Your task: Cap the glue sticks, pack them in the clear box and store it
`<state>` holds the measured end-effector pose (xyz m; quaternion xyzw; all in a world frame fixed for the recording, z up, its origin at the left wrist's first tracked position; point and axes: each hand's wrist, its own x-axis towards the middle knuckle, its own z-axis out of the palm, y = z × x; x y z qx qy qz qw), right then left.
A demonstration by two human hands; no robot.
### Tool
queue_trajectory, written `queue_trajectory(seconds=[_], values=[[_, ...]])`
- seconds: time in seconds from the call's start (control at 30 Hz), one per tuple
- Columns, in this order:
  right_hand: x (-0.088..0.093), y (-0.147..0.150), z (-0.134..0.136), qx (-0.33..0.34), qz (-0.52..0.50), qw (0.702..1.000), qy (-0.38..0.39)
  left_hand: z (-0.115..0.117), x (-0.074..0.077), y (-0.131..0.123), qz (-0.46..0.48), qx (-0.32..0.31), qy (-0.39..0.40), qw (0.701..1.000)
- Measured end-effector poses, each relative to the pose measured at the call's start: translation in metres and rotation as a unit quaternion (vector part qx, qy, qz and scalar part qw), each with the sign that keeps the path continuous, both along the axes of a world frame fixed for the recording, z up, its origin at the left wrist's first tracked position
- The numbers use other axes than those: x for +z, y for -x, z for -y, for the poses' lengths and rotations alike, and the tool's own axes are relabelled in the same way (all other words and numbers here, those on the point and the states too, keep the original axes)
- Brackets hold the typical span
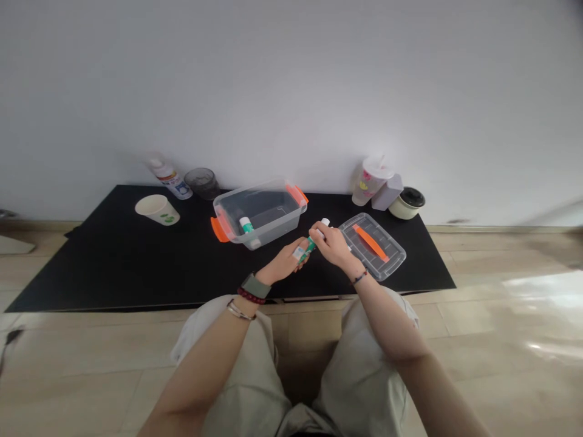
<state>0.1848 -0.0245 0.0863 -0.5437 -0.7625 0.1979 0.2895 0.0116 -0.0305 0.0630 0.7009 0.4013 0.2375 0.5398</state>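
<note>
Black table [113,267], left hand [288,260] and right hand [332,244] gripping green tube [310,246], axis diagonal, white end [325,222] pointing far-right

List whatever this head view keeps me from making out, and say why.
- Held tube: its full label, covered by the fingers of the left hand and right hand.
- Lid: the corner behind the right hand.
- Pale box: its left part, behind the straw cup.
- Spray can: its print, too small and blurred.
- Upper arms: cut off by the bottom edge.
</note>
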Motion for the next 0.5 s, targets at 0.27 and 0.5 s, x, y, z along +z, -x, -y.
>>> queue_trajectory(seconds=[0.27,0.5], values=[[0.003,0.013,0.005,-0.090,0.108,0.990,-0.017,0.001,0.001,0.007,-0.045,-0.006,-0.074,0.996],[-0.003,0.021,0.005,-0.145,0.115,0.983,0.015,-0.002,0.002,0.004,-0.216,0.034,-0.206,0.954]])
